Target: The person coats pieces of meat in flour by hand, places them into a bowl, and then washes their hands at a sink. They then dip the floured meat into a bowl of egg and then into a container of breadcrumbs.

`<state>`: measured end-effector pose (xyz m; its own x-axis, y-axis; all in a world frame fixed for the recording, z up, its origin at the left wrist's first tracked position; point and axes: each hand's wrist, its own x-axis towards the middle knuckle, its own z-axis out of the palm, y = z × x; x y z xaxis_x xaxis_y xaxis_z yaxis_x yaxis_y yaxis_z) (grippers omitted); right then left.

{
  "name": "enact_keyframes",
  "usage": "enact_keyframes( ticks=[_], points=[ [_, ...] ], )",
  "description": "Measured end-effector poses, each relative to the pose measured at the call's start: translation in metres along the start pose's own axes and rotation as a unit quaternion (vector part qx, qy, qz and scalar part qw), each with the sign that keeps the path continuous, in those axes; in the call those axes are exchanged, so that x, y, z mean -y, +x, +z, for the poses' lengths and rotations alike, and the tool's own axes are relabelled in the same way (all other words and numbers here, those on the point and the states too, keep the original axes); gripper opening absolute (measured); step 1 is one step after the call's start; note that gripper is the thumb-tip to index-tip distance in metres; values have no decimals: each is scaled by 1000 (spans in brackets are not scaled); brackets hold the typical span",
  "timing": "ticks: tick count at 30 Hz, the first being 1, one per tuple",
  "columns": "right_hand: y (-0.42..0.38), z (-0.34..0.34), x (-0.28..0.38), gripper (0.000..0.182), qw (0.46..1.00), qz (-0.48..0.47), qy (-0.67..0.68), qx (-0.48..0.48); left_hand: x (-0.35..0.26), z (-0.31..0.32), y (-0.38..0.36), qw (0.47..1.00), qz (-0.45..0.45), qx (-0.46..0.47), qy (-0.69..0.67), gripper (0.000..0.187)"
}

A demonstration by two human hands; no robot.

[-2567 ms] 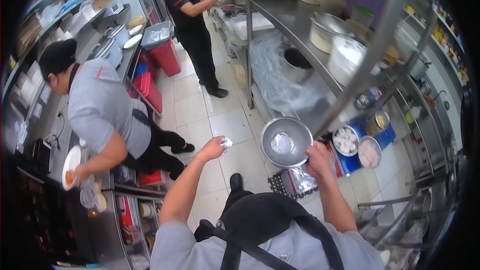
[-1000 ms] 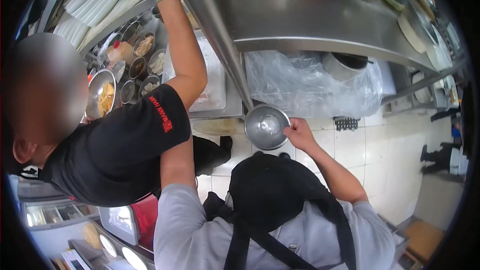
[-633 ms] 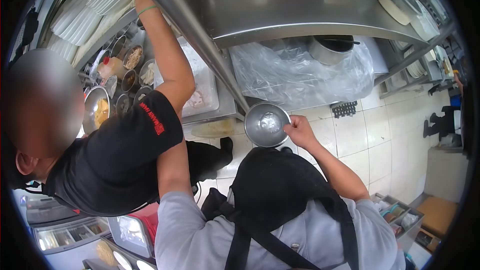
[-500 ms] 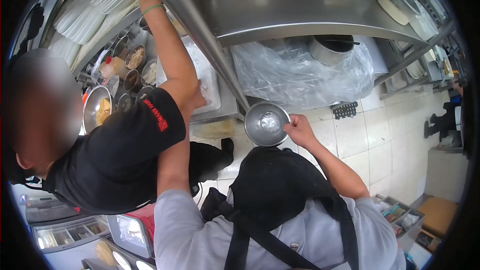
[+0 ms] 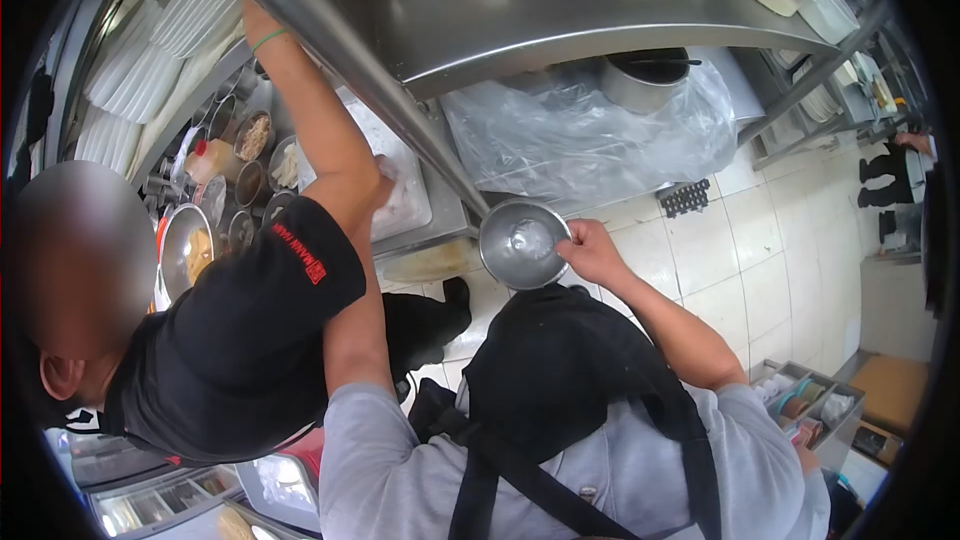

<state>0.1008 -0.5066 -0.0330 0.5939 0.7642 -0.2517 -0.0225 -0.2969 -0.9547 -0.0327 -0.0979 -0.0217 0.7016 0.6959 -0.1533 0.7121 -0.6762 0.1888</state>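
Note:
My right hand [image 5: 594, 252] pinches the rim of a round stainless steel bowl [image 5: 500, 262], thumb over the edge, in front of my black apron. A bright, shiny patch shows at the bowl's bottom. My left arm runs up behind a co-worker's black sleeve [image 5: 300, 260]. Only a bit of my left hand [image 5: 384, 185] shows past the co-worker's elbow, at a white tray [image 5: 415, 202] on the steel counter; its fingers are mostly hidden. The co-worker's arm, with a green wristband [image 5: 268, 39], reaches up toward stacked white dishes [image 5: 125, 75].
Several metal containers of ingredients [image 5: 253, 137] and a steel bowl of yellowish food [image 5: 180, 255] stand left. A slanted metal post [image 5: 370, 70] rises beside the counter. Ahead, a steel shelf [image 5: 560, 0] overhangs plastic sheeting [image 5: 560, 145] and a pot [image 5: 640, 90]. Another person [image 5: 885, 180] stands far right.
The view has shifted slightly. My left hand shows a little higher beside the co-worker's elbow, its fingers now less visible. The bowl stays in my right hand, and the co-worker's arm still reaches up.

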Motion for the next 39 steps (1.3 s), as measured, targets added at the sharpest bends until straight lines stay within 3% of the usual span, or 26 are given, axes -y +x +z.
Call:
enact_keyframes(
  ticks=[12,23,29,33,39],
  points=[
    [7,-5,-3,14,1000,-2,-18,13,-7,-28,6,998,13,-51,-27,52],
    [1,-12,-3,14,1000,-17,-20,13,-86,-164,44,947,135,-270,-106,53],
    [5,-9,5,15,999,-17,-21,22,-102,-187,53,940,152,-290,-98,53],
    [7,-1,12,16,999,-31,-15,35,-79,-138,50,966,113,-223,-64,54],
    [4,0,3,16,999,-28,-26,35,-10,12,6,999,7,48,23,54]
  ],
)
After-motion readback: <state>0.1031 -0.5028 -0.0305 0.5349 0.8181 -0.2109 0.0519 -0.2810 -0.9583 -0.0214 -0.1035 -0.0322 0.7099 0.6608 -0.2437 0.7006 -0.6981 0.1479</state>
